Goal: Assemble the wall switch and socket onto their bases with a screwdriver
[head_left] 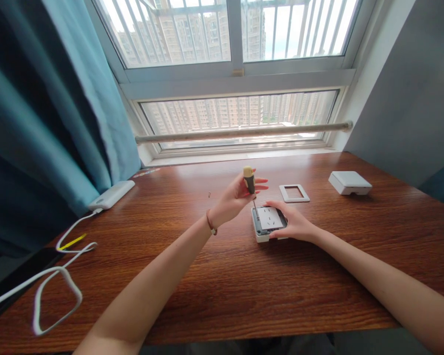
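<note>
A screwdriver (249,180) with a yellow and black handle stands nearly upright in my left hand (234,193). Thumb and forefinger pinch its handle, while the other fingers stretch out to the right. The shaft's tip meets the left side of a wall socket (270,218), whose white face sits in a grey frame on a white back box. My right hand (292,222) grips the box from the right, thumb at the near side and fingers at the far side. Behind the box lies a white square cover frame (294,193), flat on the table.
A small screw (209,195) lies left of my left hand. At the right stands another white box (350,182). A white power strip (111,195) with a looping white cable (77,291) and a yellow stick (73,242) occupy the left of the wooden table (207,276).
</note>
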### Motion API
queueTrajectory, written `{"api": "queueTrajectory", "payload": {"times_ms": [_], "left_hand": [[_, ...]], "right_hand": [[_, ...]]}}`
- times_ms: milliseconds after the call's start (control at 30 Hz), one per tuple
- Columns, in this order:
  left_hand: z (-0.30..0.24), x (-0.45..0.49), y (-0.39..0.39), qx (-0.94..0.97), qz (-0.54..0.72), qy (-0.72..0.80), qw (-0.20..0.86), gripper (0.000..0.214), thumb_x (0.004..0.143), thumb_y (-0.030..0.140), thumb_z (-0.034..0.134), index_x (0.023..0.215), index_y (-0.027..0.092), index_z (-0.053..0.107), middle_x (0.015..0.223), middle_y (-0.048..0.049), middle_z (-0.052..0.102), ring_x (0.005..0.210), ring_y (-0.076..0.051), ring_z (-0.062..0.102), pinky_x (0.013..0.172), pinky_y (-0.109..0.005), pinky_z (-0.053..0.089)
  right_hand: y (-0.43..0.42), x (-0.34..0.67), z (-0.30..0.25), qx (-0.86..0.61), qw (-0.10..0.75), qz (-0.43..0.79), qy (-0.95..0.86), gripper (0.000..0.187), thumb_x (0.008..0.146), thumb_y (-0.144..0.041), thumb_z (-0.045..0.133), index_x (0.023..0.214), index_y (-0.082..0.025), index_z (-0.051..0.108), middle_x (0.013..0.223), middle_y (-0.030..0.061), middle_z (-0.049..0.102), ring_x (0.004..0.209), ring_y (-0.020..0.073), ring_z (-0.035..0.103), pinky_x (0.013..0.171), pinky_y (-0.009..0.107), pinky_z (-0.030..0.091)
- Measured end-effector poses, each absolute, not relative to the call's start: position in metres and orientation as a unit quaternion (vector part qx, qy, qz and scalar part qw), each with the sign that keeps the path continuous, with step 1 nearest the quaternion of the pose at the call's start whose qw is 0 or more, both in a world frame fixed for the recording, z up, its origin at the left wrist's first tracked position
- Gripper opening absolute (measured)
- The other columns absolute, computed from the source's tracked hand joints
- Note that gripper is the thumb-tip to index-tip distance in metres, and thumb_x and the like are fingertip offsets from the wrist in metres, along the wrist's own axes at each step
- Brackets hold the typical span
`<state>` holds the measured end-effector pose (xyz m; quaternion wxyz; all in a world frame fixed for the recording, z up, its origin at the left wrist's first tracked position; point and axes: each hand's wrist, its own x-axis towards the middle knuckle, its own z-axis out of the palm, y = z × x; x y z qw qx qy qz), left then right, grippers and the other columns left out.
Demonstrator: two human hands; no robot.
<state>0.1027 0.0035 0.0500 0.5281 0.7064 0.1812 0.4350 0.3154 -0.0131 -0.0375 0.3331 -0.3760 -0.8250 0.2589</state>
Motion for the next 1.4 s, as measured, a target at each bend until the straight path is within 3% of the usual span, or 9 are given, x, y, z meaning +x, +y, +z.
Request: {"api": "queueTrajectory", "payload": {"times_ms": [267,367,633,767,933,1400], "left_hand": [[0.033,0.113,-0.001,0.715,0.506,0.304,0.375,0.046,0.067,0.022,0.071,0.108,0.015,0.050,0.080,-0.0032,0.064,0.071,-0.013,0.059,0.068,-0.026,0.048],[0.030,0.114,-0.002,0.714,0.521,0.327,0.334,0.038,0.070,0.026,0.067,0.104,0.015,0.052,0.078,-0.0029,0.063,0.067,-0.012,0.057,0.066,-0.026,0.046],[0.037,0.110,-0.001,0.704,0.466,0.232,0.483,0.053,0.075,0.021,0.061,0.121,0.019,0.034,0.107,-0.0104,0.057,0.100,-0.019,0.056,0.083,-0.034,0.045],[0.039,0.109,-0.001,0.681,0.452,0.228,0.529,0.049,0.078,0.019,0.058,0.118,0.019,0.029,0.098,-0.0075,0.060,0.085,-0.016,0.061,0.082,-0.036,0.046],[0.038,0.111,-0.002,0.691,0.452,0.224,0.517,0.041,0.081,0.023,0.056,0.112,0.017,0.030,0.078,-0.0006,0.057,0.068,-0.012,0.059,0.070,-0.030,0.048],[0.036,0.113,-0.004,0.741,0.421,0.195,0.485,0.041,0.082,0.023,0.053,0.114,0.018,0.028,0.075,0.0013,0.051,0.065,-0.009,0.053,0.066,-0.026,0.046]], "right_hand": [[-0.013,0.314,-0.038,-0.384,0.332,0.259,-0.822,0.083,0.055,-0.046,0.076,0.125,-0.023,0.040,0.122,0.0099,0.050,0.109,0.0275,0.049,0.094,0.042,0.039],[-0.013,0.314,-0.038,-0.381,0.335,0.260,-0.822,0.082,0.055,-0.046,0.076,0.126,-0.023,0.040,0.123,0.0098,0.049,0.111,0.0275,0.048,0.095,0.042,0.038],[-0.014,0.315,-0.038,-0.377,0.331,0.251,-0.828,0.081,0.057,-0.045,0.075,0.126,-0.023,0.040,0.124,0.0098,0.049,0.112,0.0268,0.047,0.095,0.041,0.038],[-0.015,0.314,-0.035,-0.379,0.326,0.255,-0.828,0.080,0.058,-0.044,0.075,0.127,-0.024,0.040,0.125,0.0091,0.049,0.113,0.0270,0.046,0.096,0.042,0.036],[-0.014,0.315,-0.032,-0.370,0.316,0.257,-0.835,0.080,0.059,-0.045,0.074,0.128,-0.024,0.039,0.125,0.0086,0.049,0.114,0.0264,0.046,0.097,0.041,0.036],[-0.009,0.322,-0.033,-0.336,0.304,0.321,-0.832,0.081,0.060,-0.041,0.075,0.129,-0.025,0.036,0.126,0.0072,0.048,0.112,0.0257,0.047,0.095,0.039,0.038]]}}
